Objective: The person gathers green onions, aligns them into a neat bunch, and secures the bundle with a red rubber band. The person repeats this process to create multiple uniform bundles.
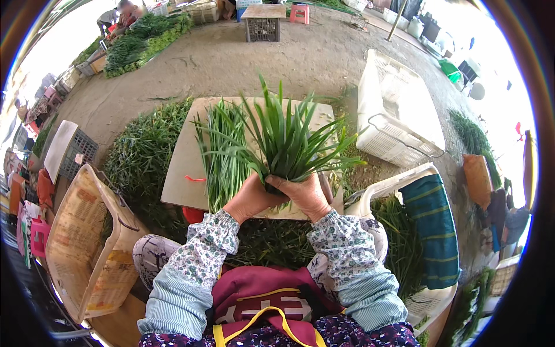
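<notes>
Both hands close around the lower part of a bunch of long flat green leaves [288, 143], which fans out away from me above a pale board [184, 173]. My left hand [256, 197] grips it from the left, and my right hand [305, 195] from the right, its thumb across the bunch. The hands touch or nearly touch; the bunch's lower end is hidden by them. Left of the bunch, a pile of similar leaves [223, 156] lies lengthwise on the board. A red strip [195, 178] lies near the board's left edge. Beside my right wrist is a dark, partly hidden object [325, 188].
A leaf heap [143, 152] lies left of the board. A stained plastic crate [89, 243] stands at left; a white crate [401, 134] stands at upper right. Another crate [377, 188] at right holds leaves and a teal cloth [429, 230]. A person [125, 15] is at far upper left.
</notes>
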The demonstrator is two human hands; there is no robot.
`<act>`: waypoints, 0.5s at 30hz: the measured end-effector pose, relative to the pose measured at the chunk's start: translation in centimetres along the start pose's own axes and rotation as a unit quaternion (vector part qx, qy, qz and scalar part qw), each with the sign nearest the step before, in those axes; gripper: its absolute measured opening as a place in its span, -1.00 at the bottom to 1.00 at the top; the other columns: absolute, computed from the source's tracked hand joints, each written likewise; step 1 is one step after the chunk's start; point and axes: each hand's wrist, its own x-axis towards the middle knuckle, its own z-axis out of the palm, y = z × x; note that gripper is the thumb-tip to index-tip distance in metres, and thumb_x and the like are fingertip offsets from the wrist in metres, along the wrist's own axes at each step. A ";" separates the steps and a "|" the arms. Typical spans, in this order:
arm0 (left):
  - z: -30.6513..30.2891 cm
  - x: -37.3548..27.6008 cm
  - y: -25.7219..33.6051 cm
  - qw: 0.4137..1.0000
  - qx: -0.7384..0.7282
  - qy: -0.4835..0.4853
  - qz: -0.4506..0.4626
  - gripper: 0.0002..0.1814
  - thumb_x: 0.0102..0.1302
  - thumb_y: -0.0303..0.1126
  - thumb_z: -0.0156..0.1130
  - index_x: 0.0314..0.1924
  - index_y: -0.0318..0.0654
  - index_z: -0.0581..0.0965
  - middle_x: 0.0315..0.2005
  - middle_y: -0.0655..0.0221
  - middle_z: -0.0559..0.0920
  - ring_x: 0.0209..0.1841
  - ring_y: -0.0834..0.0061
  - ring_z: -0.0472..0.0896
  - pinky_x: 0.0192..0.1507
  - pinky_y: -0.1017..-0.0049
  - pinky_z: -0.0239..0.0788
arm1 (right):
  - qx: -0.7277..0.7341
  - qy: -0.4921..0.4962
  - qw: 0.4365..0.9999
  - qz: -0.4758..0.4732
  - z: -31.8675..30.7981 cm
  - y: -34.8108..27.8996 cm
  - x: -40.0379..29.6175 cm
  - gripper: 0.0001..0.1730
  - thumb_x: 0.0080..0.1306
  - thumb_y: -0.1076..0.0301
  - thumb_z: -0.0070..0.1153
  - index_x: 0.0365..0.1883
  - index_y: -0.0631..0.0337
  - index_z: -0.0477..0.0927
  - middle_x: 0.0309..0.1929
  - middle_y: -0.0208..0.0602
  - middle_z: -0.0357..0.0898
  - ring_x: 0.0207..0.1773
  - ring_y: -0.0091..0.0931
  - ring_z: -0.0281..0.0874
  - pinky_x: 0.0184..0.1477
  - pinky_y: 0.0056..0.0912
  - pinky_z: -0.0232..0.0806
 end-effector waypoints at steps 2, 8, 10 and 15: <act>0.8 -0.2 0.0 0.996 -0.081 0.016 -0.036 -0.44 0.02 -0.47 0.57 0.06 -0.35 0.57 -0.06 0.28 0.70 0.01 0.52 0.63 0.05 0.44 0.50 | -0.012 0.005 1.000 0.003 -0.1 0.5 0.4 -0.66 0.25 0.53 0.36 -0.01 0.30 0.63 -0.11 -0.42 0.70 -0.10 -0.62 0.59 -0.04 -0.49 0.47; 0.7 -0.7 0.9 0.992 -0.076 0.096 0.020 -0.41 0.11 -0.58 0.47 0.16 -0.33 0.47 0.00 0.38 0.62 0.03 0.54 0.57 0.07 0.47 0.46 | 0.006 -0.008 1.000 0.017 2.6 -1.9 1.3 -0.56 0.27 0.45 0.37 0.10 0.32 0.57 -0.05 -0.39 0.68 -0.03 -0.62 0.57 0.02 -0.50 0.44; -1.0 -1.4 2.3 0.985 -0.143 0.100 -0.010 -0.46 0.13 -0.58 0.45 0.14 -0.33 0.49 -0.04 0.42 0.62 -0.01 0.59 0.57 0.03 0.48 0.46 | 0.023 -0.059 0.997 0.049 3.6 -3.8 1.4 -0.40 0.27 0.40 0.40 0.25 0.30 0.46 0.10 -0.33 0.61 0.12 -0.55 0.52 0.17 -0.43 0.38; -8.9 -3.3 5.4 0.940 -0.234 0.209 -0.133 -0.54 0.18 -0.56 0.39 0.09 -0.36 0.51 -0.28 0.32 0.68 -0.27 0.46 0.69 -0.19 0.45 0.58 | -0.222 -0.091 0.970 -0.028 2.6 -3.5 1.0 -0.30 0.29 0.31 0.37 0.34 0.33 0.40 0.21 -0.20 0.53 0.19 -0.48 0.50 0.22 -0.39 0.36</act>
